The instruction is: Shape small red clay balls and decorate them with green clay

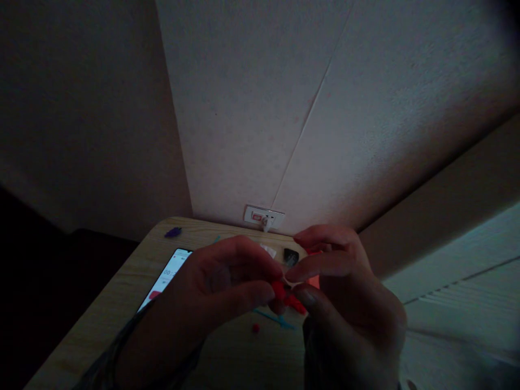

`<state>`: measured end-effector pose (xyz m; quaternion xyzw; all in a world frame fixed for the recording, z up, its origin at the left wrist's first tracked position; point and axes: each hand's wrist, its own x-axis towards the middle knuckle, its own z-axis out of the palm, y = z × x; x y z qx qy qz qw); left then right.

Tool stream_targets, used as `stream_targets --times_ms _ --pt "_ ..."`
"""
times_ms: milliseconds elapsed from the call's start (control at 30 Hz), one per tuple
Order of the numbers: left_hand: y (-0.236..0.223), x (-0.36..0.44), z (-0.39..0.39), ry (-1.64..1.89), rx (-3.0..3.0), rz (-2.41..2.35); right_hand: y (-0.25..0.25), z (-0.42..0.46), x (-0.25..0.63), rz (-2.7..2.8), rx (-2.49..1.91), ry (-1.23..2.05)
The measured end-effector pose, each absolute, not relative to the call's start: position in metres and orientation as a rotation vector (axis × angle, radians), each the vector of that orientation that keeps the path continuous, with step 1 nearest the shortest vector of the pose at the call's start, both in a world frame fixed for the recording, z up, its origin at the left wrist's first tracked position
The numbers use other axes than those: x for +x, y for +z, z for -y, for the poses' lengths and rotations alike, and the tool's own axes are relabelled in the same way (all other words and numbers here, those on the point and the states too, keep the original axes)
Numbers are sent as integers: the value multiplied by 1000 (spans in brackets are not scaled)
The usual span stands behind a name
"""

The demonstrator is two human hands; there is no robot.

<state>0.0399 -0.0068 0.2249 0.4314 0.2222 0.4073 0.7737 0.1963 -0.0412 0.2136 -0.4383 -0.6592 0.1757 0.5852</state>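
Over the wooden table my left hand point(227, 287) pinches a small bright red piece point(278, 290) between thumb and fingertips. Close on its right, my right hand point(349, 292) has thumb and index finger closed on a thin whitish strip point(291, 283), which touches or nearly touches the red piece. More red material shows just below the fingertips; whether it is joined to the piece is unclear. Beneath the hands a small red ball point(255, 327) and a light-blue thin stick point(280, 320) lie on the table. The dim light hides finer detail.
On the left of the table point(114, 309) rests a lit phone point(166, 275), partly behind my left forearm. A purple item point(173, 232) lies at the far left corner. A dark object point(291, 256) sits near the wall socket point(264, 216), which holds a white plug.
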Motion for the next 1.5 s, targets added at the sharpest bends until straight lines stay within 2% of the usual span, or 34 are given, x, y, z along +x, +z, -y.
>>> stream_targets --times_ms 500,900,1267,1500 --pt "221 40 3 873 948 -407 215 41 198 1573 -1039 438" --pt "235 37 11 904 901 -528 214 44 196 1570 -983 471" --pt "232 34 13 889 845 -428 218 48 207 1343 -956 208" --pt "227 39 12 894 876 -367 223 55 213 1286 -931 211"
